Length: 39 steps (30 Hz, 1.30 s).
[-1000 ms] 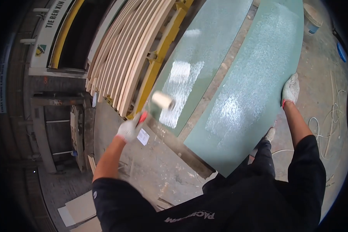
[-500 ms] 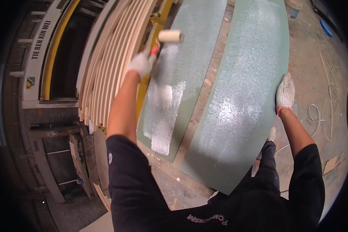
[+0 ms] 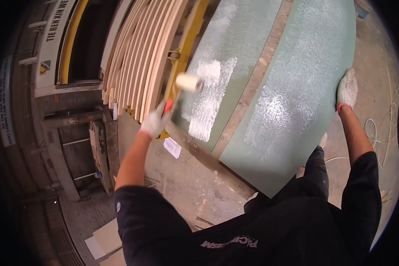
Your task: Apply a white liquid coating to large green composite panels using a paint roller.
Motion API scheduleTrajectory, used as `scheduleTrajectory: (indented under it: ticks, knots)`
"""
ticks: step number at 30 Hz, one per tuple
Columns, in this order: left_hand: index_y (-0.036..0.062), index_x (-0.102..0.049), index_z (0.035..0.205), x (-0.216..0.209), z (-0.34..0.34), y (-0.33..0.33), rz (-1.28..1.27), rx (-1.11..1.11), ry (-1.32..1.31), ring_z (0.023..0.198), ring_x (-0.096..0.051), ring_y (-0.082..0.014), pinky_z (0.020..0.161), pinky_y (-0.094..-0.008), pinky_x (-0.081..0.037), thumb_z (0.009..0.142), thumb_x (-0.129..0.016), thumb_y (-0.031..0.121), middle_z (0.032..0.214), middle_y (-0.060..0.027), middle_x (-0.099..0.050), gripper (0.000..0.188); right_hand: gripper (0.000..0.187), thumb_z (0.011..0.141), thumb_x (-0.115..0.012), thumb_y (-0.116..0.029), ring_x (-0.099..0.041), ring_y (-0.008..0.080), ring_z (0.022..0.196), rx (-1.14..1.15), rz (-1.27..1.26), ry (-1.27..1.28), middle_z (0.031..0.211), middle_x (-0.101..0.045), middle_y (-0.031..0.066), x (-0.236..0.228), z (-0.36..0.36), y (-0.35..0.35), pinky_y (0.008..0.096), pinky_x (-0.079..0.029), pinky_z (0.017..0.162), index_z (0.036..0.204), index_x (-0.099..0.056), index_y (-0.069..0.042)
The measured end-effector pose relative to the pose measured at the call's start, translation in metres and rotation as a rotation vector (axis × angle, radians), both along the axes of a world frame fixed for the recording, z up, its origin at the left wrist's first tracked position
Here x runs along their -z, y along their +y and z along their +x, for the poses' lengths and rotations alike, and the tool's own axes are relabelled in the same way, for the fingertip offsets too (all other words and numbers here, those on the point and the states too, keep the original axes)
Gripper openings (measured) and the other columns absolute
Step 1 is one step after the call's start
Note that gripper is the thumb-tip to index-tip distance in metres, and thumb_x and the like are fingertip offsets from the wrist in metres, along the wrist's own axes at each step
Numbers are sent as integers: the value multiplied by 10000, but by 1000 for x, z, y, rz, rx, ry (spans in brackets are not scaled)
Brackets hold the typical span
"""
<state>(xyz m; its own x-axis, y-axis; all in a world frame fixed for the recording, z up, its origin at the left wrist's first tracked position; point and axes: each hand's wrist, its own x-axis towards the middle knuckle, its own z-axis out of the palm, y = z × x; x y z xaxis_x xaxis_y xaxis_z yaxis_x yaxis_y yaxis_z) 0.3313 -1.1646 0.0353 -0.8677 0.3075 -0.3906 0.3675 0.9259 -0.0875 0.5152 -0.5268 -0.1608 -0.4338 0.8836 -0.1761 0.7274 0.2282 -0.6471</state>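
Note:
My left hand [image 3: 154, 123], in a white glove, grips the red handle of a paint roller [image 3: 188, 82]. Its white sleeve rests on the left pale green panel [image 3: 235, 40], beside a glossy wet patch of glue. My right hand [image 3: 346, 89], also gloved, presses on the right edge of the nearer green panel [image 3: 297, 97], which tilts up toward me and shows a large wet shiny area.
A stack of bent light wooden boards [image 3: 139, 57] leans at the left on a yellow metal frame [image 3: 186, 48]. Dusty concrete floor [image 3: 186, 177] lies below, with a paper scrap [image 3: 172, 147]. Cables [image 3: 381, 133] curl on the floor at the right.
My left hand has pulled the roller back down the left panel from its far reach. The right hand stays on the near panel's edge.

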Motion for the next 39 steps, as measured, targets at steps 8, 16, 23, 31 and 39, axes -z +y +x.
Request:
scheduleTrajectory:
  ticks: [8, 16, 23, 31, 39]
  knots:
    - [126, -414, 1526, -34, 71, -42, -192, 32, -70, 902, -695, -458, 791, -533, -548, 1008, -561, 386, 980, -298, -695, 598, 677, 1096, -226, -471, -467, 388, 1381, -11, 24, 46, 1456, -518, 267, -9, 7, -15, 434, -362, 1143, 1419, -518, 47]
    - [52, -558, 1313, 32, -106, 248, 193, 179, 174, 1046, -656, -472, 899, -541, -523, 1012, -464, 426, 1123, -291, -682, 489, 674, 1088, -235, -468, -466, 372, 1394, -3, -76, 19, 1482, -508, 251, -36, -17, -38, 417, -352, 1168, 1430, -514, 41]
    - [86, -353, 1525, 29, 48, 139, 56, 216, 82, 792, -691, -463, 676, -575, -539, 1035, -472, 447, 868, -316, -683, 620, 702, 1079, -240, -504, -489, 397, 1364, 41, 3, 113, 1434, -542, 269, -21, -4, -20, 442, -380, 1138, 1387, -552, 44]
    - [135, -396, 1519, -31, 117, 38, -272, 259, -33, 689, -690, -404, 591, -527, -527, 1006, -590, 355, 849, -220, -700, 590, 715, 1072, -251, -536, -527, 429, 1310, 90, -130, 150, 1374, -583, 276, -51, 1, -36, 468, -411, 1099, 1328, -584, 41]
    - [98, -484, 1338, 26, -40, 283, 36, 216, 132, 918, -687, -480, 805, -567, -547, 1019, -456, 421, 1055, -299, -693, 454, 716, 1071, -251, -530, -540, 439, 1287, 90, -127, 145, 1336, -597, 293, -35, -15, -37, 471, -413, 1095, 1286, -604, 54]
